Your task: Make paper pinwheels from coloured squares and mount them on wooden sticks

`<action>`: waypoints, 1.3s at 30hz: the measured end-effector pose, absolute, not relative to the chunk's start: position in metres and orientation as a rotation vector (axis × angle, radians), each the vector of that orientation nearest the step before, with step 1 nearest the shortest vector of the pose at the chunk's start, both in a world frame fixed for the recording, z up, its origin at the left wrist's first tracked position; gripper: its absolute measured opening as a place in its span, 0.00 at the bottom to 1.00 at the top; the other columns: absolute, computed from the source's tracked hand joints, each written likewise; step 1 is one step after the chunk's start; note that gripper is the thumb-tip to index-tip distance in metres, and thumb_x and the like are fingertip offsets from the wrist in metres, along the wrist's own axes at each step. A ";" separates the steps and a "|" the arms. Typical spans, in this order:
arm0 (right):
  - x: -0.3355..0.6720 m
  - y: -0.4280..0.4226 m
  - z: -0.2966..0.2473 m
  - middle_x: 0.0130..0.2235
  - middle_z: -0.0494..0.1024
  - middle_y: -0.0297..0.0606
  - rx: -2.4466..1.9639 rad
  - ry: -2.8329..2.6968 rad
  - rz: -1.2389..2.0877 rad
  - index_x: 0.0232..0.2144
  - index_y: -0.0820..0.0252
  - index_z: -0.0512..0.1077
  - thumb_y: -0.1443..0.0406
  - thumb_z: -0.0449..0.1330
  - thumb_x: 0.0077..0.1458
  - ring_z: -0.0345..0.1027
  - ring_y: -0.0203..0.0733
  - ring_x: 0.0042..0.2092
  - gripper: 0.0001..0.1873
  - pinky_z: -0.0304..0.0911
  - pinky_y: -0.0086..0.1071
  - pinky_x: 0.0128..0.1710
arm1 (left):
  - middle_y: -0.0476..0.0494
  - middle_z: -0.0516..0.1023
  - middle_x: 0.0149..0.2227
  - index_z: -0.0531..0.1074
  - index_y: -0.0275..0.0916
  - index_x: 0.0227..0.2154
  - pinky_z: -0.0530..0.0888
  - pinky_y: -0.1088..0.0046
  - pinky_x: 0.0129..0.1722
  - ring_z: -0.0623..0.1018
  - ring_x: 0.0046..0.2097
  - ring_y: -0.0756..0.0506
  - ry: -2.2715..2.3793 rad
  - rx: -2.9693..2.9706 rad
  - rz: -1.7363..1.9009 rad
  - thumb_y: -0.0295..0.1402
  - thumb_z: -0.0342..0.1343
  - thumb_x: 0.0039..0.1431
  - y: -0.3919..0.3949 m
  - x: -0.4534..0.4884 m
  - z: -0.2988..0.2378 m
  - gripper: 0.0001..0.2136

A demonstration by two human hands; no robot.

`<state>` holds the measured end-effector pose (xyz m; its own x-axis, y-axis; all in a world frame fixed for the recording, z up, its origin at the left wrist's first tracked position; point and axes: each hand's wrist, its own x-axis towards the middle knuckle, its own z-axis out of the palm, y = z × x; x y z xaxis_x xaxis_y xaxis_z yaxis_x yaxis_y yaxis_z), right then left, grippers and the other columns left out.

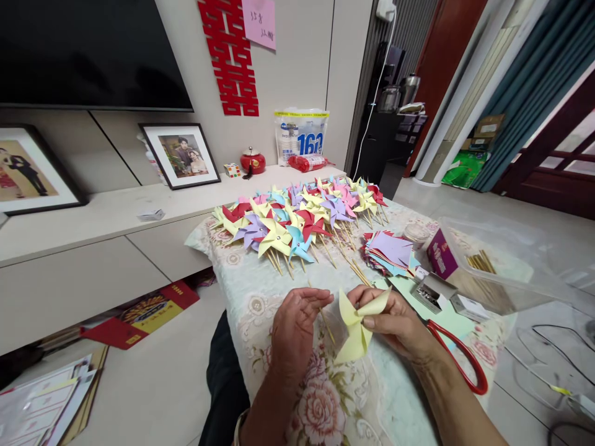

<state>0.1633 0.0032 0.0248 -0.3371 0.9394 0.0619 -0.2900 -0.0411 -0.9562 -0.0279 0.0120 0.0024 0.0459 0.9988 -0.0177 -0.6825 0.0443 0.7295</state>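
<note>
A floral cloth (260, 328) covered the table, beside a low cabinet (106, 223) bearing two framed photographs (180, 153). On the cloth were one pair of red-handled scissors (478, 371), one clear bin (525, 288) and a heap of pinwheels (297, 217), too overlapped to count. One pale yellow paper (356, 344), its vanes curled inward, was above the cloth, pinched by the right hand (400, 328). The left hand (292, 331) was just beside it, fingers loosely extended. Its fingers partly hid one thin stick (327, 327); the scissors' blades were partly covered.

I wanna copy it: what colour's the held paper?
The paper is pale yellow; the head view shows it.
</note>
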 end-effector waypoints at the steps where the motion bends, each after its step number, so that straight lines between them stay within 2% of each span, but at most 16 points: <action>1: 0.162 0.002 0.024 0.38 0.77 0.39 -0.775 -1.263 1.603 0.26 0.60 0.78 0.62 0.72 0.44 0.70 0.41 0.36 0.09 0.65 0.33 0.37 | 0.36 0.84 0.36 0.78 0.35 0.32 0.75 0.62 0.49 0.83 0.41 0.41 0.623 0.615 1.424 0.42 0.58 0.57 0.012 -0.028 0.004 0.14; 6: 0.150 0.001 0.025 0.37 0.82 0.41 -0.685 -1.605 1.544 0.24 0.57 0.77 0.63 0.74 0.44 0.71 0.50 0.47 0.09 0.64 0.45 0.51 | 0.38 0.84 0.35 0.79 0.35 0.32 0.75 0.64 0.48 0.83 0.41 0.42 0.583 0.586 1.388 0.39 0.59 0.56 0.010 -0.027 0.005 0.11; 8: 0.147 0.001 0.026 0.37 0.83 0.40 -0.651 -1.694 1.495 0.24 0.57 0.78 0.64 0.74 0.44 0.71 0.50 0.48 0.08 0.63 0.46 0.53 | 0.39 0.85 0.34 0.79 0.35 0.32 0.75 0.66 0.46 0.83 0.39 0.43 0.564 0.600 1.371 0.38 0.60 0.55 0.009 -0.027 0.004 0.10; 12: 0.146 -0.002 0.027 0.37 0.83 0.39 -0.675 -1.718 1.493 0.25 0.57 0.78 0.66 0.72 0.48 0.73 0.45 0.42 0.06 0.66 0.41 0.46 | 0.39 0.85 0.35 0.79 0.35 0.33 0.74 0.67 0.47 0.82 0.40 0.44 0.542 0.638 1.335 0.37 0.61 0.55 0.008 -0.026 0.002 0.09; 17: 0.148 -0.005 0.026 0.39 0.82 0.40 -0.756 -1.668 1.544 0.28 0.59 0.78 0.67 0.70 0.50 0.74 0.42 0.39 0.04 0.67 0.35 0.40 | 0.40 0.85 0.35 0.79 0.36 0.34 0.74 0.67 0.47 0.82 0.40 0.44 0.516 0.667 1.346 0.36 0.60 0.57 0.007 -0.027 0.001 0.09; 21: 0.144 -0.006 0.027 0.33 0.82 0.39 -0.676 -1.764 1.518 0.29 0.58 0.80 0.65 0.71 0.50 0.73 0.43 0.39 0.04 0.66 0.38 0.43 | 0.41 0.84 0.33 0.79 0.36 0.33 0.74 0.66 0.46 0.82 0.38 0.44 0.470 0.672 1.334 0.36 0.60 0.56 0.007 -0.027 0.003 0.08; 25: 0.140 -0.005 0.029 0.34 0.83 0.39 -0.604 -1.764 1.587 0.29 0.58 0.81 0.64 0.71 0.50 0.74 0.44 0.40 0.04 0.67 0.39 0.45 | 0.42 0.83 0.32 0.79 0.36 0.31 0.75 0.66 0.44 0.81 0.37 0.44 0.454 0.682 1.292 0.35 0.58 0.58 0.005 -0.027 0.005 0.08; 32: 0.142 -0.006 0.013 0.36 0.82 0.41 -0.646 -1.661 1.668 0.30 0.61 0.80 0.65 0.72 0.49 0.74 0.43 0.39 0.07 0.68 0.36 0.41 | 0.41 0.83 0.33 0.78 0.36 0.32 0.75 0.64 0.46 0.81 0.38 0.44 0.482 0.731 1.277 0.34 0.59 0.57 0.004 -0.025 0.000 0.07; 36: 0.143 -0.007 0.005 0.32 0.79 0.39 -0.755 -1.574 1.759 0.29 0.64 0.78 0.64 0.73 0.48 0.72 0.39 0.33 0.09 0.67 0.32 0.35 | 0.39 0.84 0.34 0.79 0.36 0.34 0.74 0.65 0.46 0.81 0.38 0.44 0.456 0.775 1.240 0.35 0.59 0.59 0.000 -0.023 0.002 0.08; 39: 0.142 -0.007 0.005 0.29 0.77 0.36 -0.740 -1.562 1.730 0.27 0.63 0.77 0.63 0.73 0.47 0.71 0.39 0.33 0.10 0.67 0.32 0.35 | 0.40 0.84 0.32 0.79 0.36 0.32 0.74 0.65 0.46 0.81 0.37 0.44 0.451 0.715 1.261 0.36 0.61 0.57 0.001 -0.024 0.004 0.08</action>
